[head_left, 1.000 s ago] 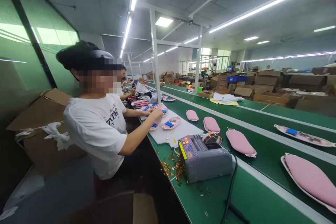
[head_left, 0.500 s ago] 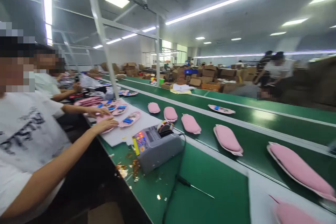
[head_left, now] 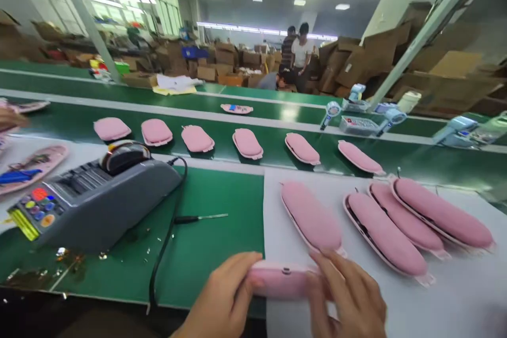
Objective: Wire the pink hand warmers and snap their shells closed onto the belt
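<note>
Between my two hands is a pink padded oval case [head_left: 279, 281], held on edge so that a small dark slot in its side faces me. My left hand [head_left: 225, 293] grips its left end, thumb and fingers closed on it. At the right end my right hand [head_left: 348, 296] pinches it, slightly blurred. Just beyond my fingers lies another pink case [head_left: 311, 214] on the white sheet [head_left: 455, 296]. To its right, several more rest close together, such as the pink case [head_left: 386, 232], with dark gaps along their edges.
A grey tape dispenser [head_left: 114, 200] with a black cable stands left, near a screwdriver [head_left: 202, 218]. A row of pink cases [head_left: 247, 142] lies on the green conveyor [head_left: 273, 161]. Blue handheld fans [head_left: 331, 112] are farther right. Part of a co-worker's hand [head_left: 11, 118] shows at left.
The view has swung right and down. My hands and the pink case between them have come into sight, while the neighbouring co-worker has mostly left the picture.
</note>
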The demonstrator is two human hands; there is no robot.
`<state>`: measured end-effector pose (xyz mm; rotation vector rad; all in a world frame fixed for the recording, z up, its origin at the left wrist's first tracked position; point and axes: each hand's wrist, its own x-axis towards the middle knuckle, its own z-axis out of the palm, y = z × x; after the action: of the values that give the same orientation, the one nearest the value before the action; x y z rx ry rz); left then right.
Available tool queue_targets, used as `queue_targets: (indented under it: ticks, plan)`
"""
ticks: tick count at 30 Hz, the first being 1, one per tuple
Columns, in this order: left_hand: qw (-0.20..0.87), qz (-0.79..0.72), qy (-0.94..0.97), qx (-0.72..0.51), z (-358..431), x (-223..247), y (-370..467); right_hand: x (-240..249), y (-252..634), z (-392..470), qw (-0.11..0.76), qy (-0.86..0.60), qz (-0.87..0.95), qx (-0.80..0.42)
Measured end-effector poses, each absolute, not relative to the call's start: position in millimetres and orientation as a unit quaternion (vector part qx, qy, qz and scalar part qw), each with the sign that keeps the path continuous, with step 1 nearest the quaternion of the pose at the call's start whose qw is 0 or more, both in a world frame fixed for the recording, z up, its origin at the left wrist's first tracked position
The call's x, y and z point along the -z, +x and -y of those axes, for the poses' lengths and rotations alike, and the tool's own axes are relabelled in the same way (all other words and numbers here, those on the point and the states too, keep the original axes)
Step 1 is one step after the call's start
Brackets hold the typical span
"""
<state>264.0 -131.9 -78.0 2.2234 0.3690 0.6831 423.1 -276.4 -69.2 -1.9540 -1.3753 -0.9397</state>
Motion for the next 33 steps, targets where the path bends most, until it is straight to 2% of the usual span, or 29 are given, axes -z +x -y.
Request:
queue_targets:
  ticks: [2,7,12,16,20,24,28,33]
  plan:
    - [0.373,-0.139,0.878,-0.266,138,65,261,62,406,275,0.253,-0.72,0.571,0.304]
    - [0.37,-0.153,0.886,-0.234,141,56,262,48,372,267,0.295,-0.777,0.518,0.204]
    - [0.346,-0.144,0.876,-0.305,149,68,266,46,371,262,0.31,-0.792,0.499,0.168]
    - [0.302,-0.161,0.868,-0.359,160,73,270,46,368,260,0.323,-0.798,0.477,0.179]
    - [0.303,-0.181,0.848,-0.395,162,72,276,44,366,251,0.342,-0.797,0.466,0.177]
    - [0.329,-0.153,0.856,-0.368,150,70,277,37,377,251,0.311,-0.792,0.503,0.152]
    - [0.301,-0.139,0.869,-0.367,132,70,275,40,393,268,0.285,-0.81,0.481,0.175]
    - [0.195,-0.207,0.893,-0.349,139,67,290,57,398,271,0.423,-0.795,0.422,0.105]
